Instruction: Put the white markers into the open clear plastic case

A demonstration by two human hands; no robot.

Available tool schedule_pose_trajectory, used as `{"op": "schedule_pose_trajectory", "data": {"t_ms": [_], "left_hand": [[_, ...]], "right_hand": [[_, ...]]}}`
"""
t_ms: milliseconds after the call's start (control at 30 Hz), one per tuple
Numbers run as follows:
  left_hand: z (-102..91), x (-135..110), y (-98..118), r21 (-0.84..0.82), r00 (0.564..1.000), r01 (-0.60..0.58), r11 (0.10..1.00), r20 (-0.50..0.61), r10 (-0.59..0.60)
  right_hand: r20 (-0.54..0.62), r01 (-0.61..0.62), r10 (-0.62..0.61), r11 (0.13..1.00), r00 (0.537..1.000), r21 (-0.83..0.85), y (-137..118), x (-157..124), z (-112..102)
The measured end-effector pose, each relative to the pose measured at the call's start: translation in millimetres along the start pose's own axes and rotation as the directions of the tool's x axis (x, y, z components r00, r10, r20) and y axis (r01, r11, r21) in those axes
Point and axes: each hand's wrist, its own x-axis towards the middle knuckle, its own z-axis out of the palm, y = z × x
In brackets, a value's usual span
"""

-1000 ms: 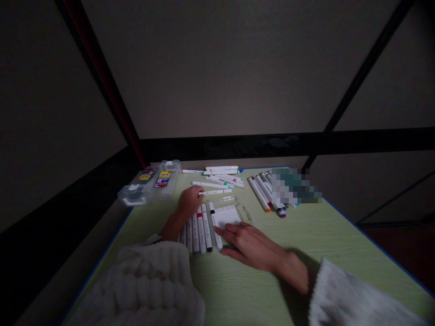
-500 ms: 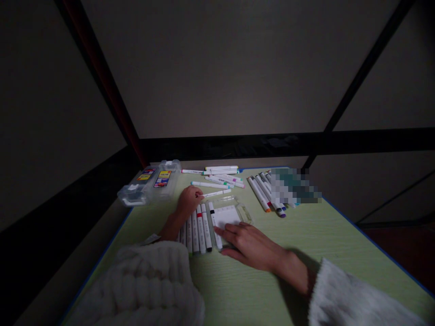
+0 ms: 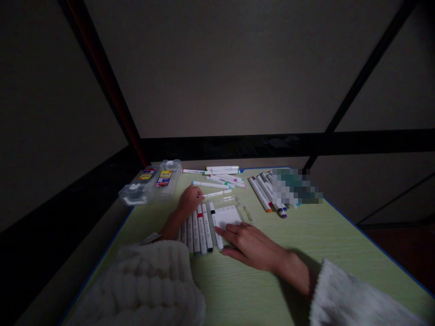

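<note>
My left hand [image 3: 190, 200] is closed, with its fingertips at the left end of a slim white marker [image 3: 219, 194]. The thumb side is partly hidden. Below that hand several thick white markers [image 3: 200, 233] lie side by side, one with a red band. My right hand [image 3: 246, 244] lies flat with fingers stretched over a clear plastic case [image 3: 246, 213] that has a white insert [image 3: 228, 216]. Its fingertips reach a white marker with a black band [image 3: 216, 228], lying along the case's left side.
Two clear boxes with colourful labels, one a latched box [image 3: 136, 194], stand at the table's far left. Loose slim markers [image 3: 222, 172] lie at the back. To the right is a pile of thick markers [image 3: 260, 194], beside a pixelated patch. The table [image 3: 340, 253] has a blue edge.
Both hands stay in nearly the same place. The whole view has shifted very slightly; no object has visibly moved on the table.
</note>
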Motion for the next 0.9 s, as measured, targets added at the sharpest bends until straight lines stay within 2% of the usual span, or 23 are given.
{"op": "schedule_pose_trajectory", "data": {"t_ms": [267, 467, 900], "left_hand": [[-1.5, -1.1, 3.0, 0.019, 0.999, -0.036, 0.999, 0.026, 0.036], [-0.7, -2.1, 2.7, 0.004, 0.996, -0.092, 0.996, 0.000, 0.092], [-3.2, -4.0, 5.7, -0.048, 0.996, -0.082, 0.996, -0.026, 0.080]], "right_hand": [[0.002, -0.001, 0.001, 1.000, 1.000, 0.021, -0.8, 0.7, 0.0], [-0.017, 0.010, -0.010, 1.000, 1.000, 0.015, -0.3, 0.5, 0.6], [-0.009, -0.003, 0.004, 0.999, 1.000, 0.038, 1.4, -0.2, 3.0]]}}
